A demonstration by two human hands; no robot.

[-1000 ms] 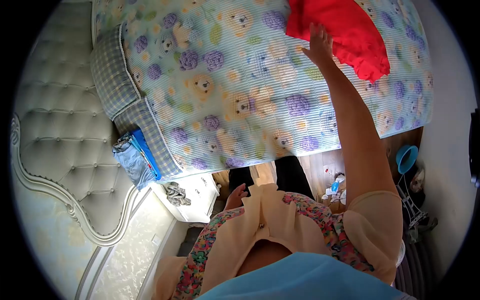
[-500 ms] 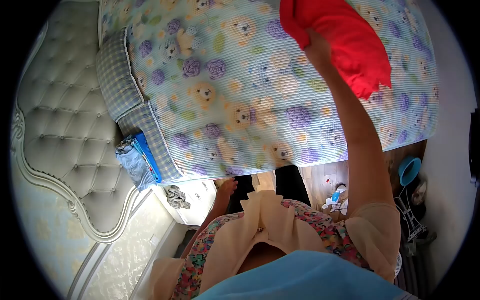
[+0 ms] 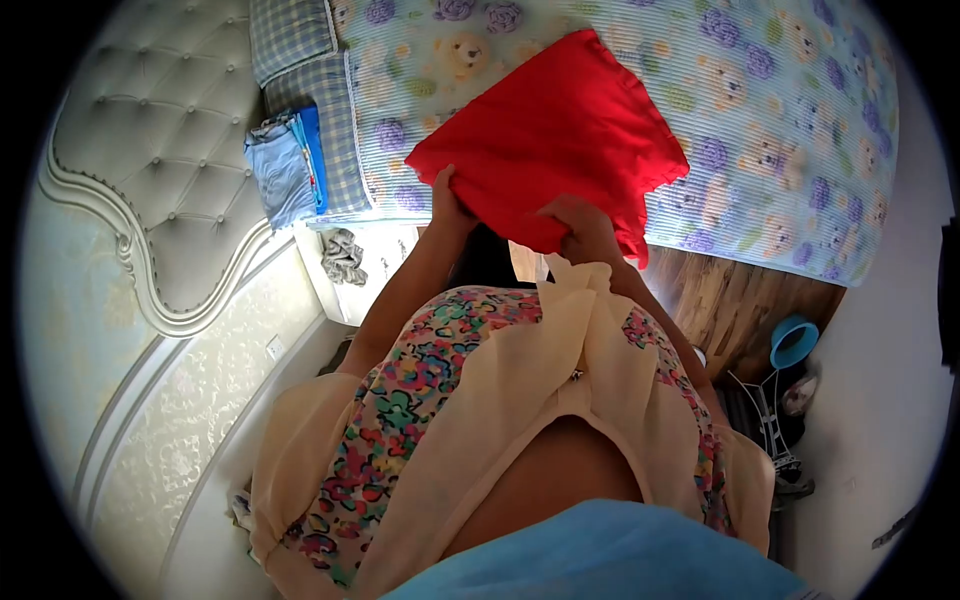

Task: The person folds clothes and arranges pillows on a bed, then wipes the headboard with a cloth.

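A red cloth [image 3: 560,125], perhaps a garment, spreads over the near edge of the bed, with a notch in its right side. At its left corner, my left hand [image 3: 449,203] is closed on the edge. My right hand [image 3: 583,229] pinches the near edge, with some fabric bunched by the fingers. The cloth's right end hangs a little past the bed's edge. Under it lies the ribbed bed cover [image 3: 790,160] patterned with bears and purple flowers.
Folded blue clothes [image 3: 283,165] lie by the checked pillows [image 3: 300,90], near the tufted headboard [image 3: 165,130]. A white nightstand [image 3: 385,250] holds a grey cloth [image 3: 343,257]. On the right, a blue basin [image 3: 793,342] tops a white stand over the wooden floor [image 3: 720,300].
The red cloth has come from the far right of the bed to its near edge, more spread out. My left hand has risen and taken hold of it; my right hand has drawn back towards me.
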